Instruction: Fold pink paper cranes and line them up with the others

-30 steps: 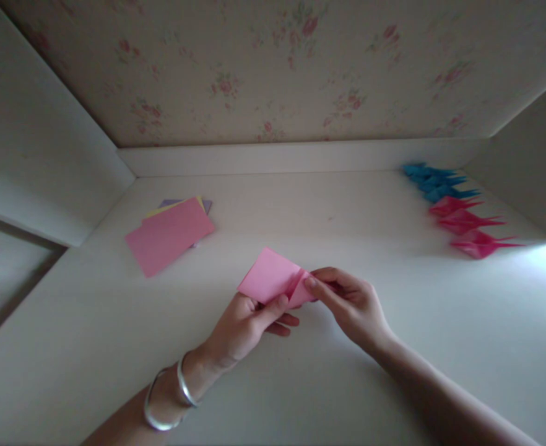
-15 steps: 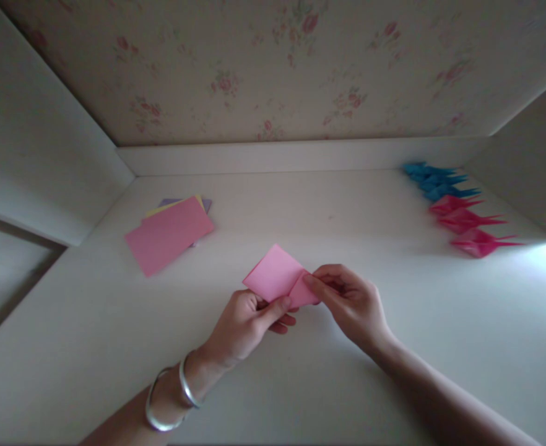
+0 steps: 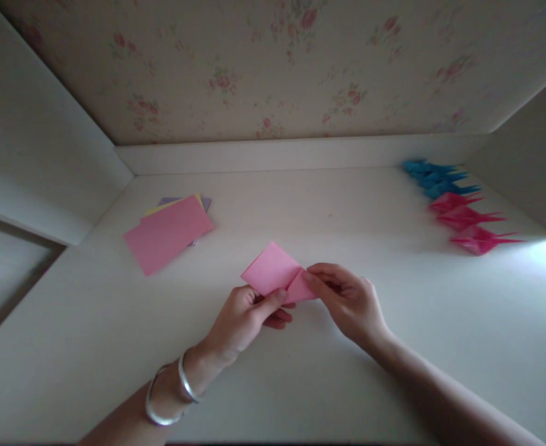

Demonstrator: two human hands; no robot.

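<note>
A folded sheet of pink origami paper [image 3: 270,270] is held between both hands, above the middle of the white tabletop. Its left part is a flat square standing on a corner, and a smaller folded flap lies at its right. My left hand [image 3: 245,319], with two silver bangles on the wrist, pinches the lower edge, thumb on top and fingers beneath. At the right end, my right hand [image 3: 351,300] grips the flap between thumb and fingers. The fingertips under the paper are hidden.
Loose pink, yellow and purple paper sheets [image 3: 171,234] lie stacked at the left. At the far right stand blue folded paper cranes [image 3: 440,178] and three pink ones [image 3: 477,240] in a row. A flowered wall rises behind the white tabletop [image 3: 264,390].
The flap at the right of the paper now lies flatter, and the paper has shifted slightly up and right overall. Both hands keep their hold throughout.
</note>
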